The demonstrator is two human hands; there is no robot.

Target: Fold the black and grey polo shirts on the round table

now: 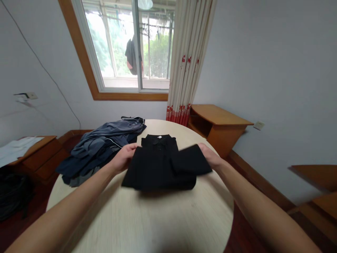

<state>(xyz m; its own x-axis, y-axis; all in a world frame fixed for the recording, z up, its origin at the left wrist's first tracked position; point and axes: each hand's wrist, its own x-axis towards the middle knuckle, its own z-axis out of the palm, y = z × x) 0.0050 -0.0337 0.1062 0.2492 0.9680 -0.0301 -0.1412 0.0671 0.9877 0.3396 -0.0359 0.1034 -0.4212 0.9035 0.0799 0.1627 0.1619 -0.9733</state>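
Note:
A black collared shirt [160,165] lies partly folded on the round pale wooden table [158,221], collar toward the window. My left hand [125,157] grips the shirt's left edge with closed fingers. At the shirt's right side, my right hand [210,157] holds a folded-over flap, its fingers curled under the cloth. The flap is raised slightly and crosses over the shirt's body.
A heap of grey and dark blue clothes [102,146] covers the table's back left. A wooden cabinet [218,124] stands behind on the right by a curtain [189,59]. Another low cabinet [34,154] is at the left. The window [131,45] is ahead.

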